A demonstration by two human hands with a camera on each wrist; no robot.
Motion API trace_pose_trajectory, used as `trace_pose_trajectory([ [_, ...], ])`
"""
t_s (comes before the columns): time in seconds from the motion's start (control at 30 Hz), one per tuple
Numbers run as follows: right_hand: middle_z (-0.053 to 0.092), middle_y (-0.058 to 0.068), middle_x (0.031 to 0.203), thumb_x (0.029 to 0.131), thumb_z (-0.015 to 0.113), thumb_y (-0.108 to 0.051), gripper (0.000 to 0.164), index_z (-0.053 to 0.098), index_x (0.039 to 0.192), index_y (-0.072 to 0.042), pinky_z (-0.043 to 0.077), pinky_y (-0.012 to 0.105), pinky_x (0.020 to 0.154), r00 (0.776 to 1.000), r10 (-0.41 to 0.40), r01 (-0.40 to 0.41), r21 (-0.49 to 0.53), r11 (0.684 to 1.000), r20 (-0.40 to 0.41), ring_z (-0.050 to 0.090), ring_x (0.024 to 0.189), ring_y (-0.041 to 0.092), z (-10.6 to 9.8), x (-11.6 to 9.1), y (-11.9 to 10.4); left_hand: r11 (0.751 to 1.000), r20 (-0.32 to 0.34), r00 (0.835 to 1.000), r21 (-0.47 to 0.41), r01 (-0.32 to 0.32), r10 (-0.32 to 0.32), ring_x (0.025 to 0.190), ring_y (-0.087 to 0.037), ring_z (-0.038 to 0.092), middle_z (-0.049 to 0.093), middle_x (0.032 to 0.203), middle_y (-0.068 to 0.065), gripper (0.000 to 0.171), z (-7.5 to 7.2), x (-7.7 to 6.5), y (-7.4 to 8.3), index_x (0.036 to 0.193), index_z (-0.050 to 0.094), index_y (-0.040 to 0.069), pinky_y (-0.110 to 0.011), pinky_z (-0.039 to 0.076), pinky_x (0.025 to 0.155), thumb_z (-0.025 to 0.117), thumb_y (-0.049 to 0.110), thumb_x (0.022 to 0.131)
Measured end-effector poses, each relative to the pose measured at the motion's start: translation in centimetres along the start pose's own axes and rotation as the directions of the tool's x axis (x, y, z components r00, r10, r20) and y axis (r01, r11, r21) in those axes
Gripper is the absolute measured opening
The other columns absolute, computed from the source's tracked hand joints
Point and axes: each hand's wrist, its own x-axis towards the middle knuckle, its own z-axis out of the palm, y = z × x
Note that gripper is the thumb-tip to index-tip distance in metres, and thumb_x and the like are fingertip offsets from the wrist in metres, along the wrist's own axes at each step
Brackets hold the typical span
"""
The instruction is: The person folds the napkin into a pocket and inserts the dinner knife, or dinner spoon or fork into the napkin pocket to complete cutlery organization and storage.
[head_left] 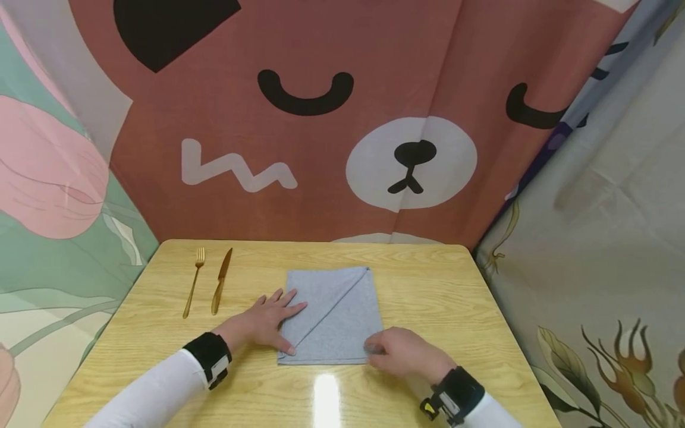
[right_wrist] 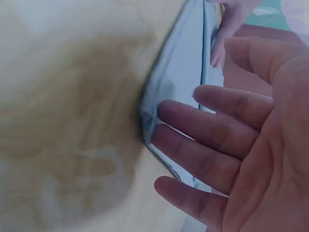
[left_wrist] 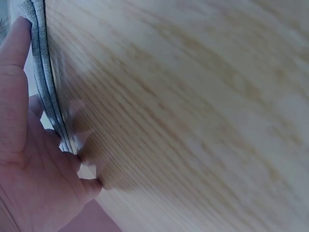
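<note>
A grey-blue cloth napkin [head_left: 342, 330], folded into a square with a diagonal fold across its top, lies on the table in the head view. My left hand [head_left: 262, 324] presses on its left edge with fingers spread, the thumb near the lower left corner. In the left wrist view, the layered napkin edge [left_wrist: 43, 72] runs beside that thumb. At the lower right corner is my right hand [head_left: 409, 353]. Seen from the right wrist, its fingers [right_wrist: 212, 128] are loosely extended and apart, with the fingertips right at the napkin's corner [right_wrist: 149, 113].
A gold fork [head_left: 194, 282] and a gold knife [head_left: 221, 282] lie side by side to the left of the napkin. Behind the wooden table [head_left: 428, 279] hangs a curtain [head_left: 225, 208] with a bear face, and patterned cloths hang at both sides.
</note>
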Motion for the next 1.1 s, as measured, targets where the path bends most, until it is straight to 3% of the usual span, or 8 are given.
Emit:
trace_pose_trajectory([
  [0.13,0.074,-0.007,0.102,0.098,0.065,-0.044,0.047,0.067,0.135,-0.015,0.054,0.027,0.075,0.999,0.026,-0.024,0.037,0.999,-0.044,0.062,0.082,0.003,-0.6,2.2,0.6,1.000,-0.001,1.000,0.008,-0.002,0.002,0.160,-0.045,0.006,0.008,0.175,-0.006,0.111,0.1,0.1,-0.2,0.163,0.027,0.036,-0.073,0.013,0.121,0.074,0.079,0.071],
  [0.4,0.053,0.002,0.114,0.099,0.063,-0.049,0.066,0.044,0.157,-0.023,0.041,0.034,0.079,0.982,0.084,-0.108,-0.140,0.984,-0.168,0.047,0.095,0.017,-0.8,7.8,2.4,0.999,-0.001,1.000,0.042,-0.009,0.009,0.160,-0.045,0.008,0.009,0.175,-0.006,0.113,0.4,0.2,-0.4,0.163,0.026,0.037,-0.073,0.015,0.121,0.071,0.082,0.070],
  [0.57,0.047,0.005,0.112,0.100,0.057,-0.058,0.071,0.035,0.161,-0.030,0.034,0.038,0.079,0.964,0.180,-0.214,-0.168,0.962,-0.197,0.041,0.095,0.022,-0.8,10.1,3.0,0.999,0.003,1.000,0.030,-0.012,0.012,0.160,-0.046,0.008,0.010,0.175,-0.008,0.112,0.1,0.0,-0.1,0.163,0.027,0.035,-0.073,0.015,0.120,0.074,0.079,0.071],
  [0.73,0.049,0.008,0.115,0.100,0.052,-0.063,0.070,0.033,0.161,-0.035,0.038,0.045,0.085,0.945,0.254,-0.292,-0.177,0.940,-0.206,0.044,0.099,0.025,-0.6,11.7,3.7,0.999,0.002,1.000,0.032,-0.006,0.006,0.160,-0.045,0.008,0.010,0.175,-0.008,0.113,0.2,-0.1,-0.2,0.163,0.027,0.035,-0.073,0.015,0.121,0.074,0.079,0.070],
  [0.93,0.052,0.022,0.145,0.101,0.050,-0.063,0.076,0.034,0.162,-0.021,0.045,0.061,0.103,0.925,0.322,-0.347,-0.104,0.932,-0.204,0.052,0.127,0.039,-1.4,12.6,3.9,0.999,-0.004,1.000,0.037,-0.007,0.007,0.160,-0.044,0.008,0.008,0.175,-0.006,0.113,0.4,0.0,-0.4,0.163,0.026,0.037,-0.073,0.015,0.121,0.073,0.081,0.070],
  [1.1,0.049,0.024,0.151,0.101,0.052,-0.060,0.078,0.031,0.163,-0.018,0.047,0.061,0.104,0.905,0.377,-0.395,-0.061,0.917,-0.195,0.051,0.134,0.043,-1.9,13.0,4.6,0.999,-0.005,1.000,0.035,-0.010,0.010,0.160,-0.044,0.007,0.008,0.175,-0.005,0.113,0.5,0.1,-0.5,0.163,0.025,0.038,-0.073,0.014,0.121,0.073,0.081,0.070],
])
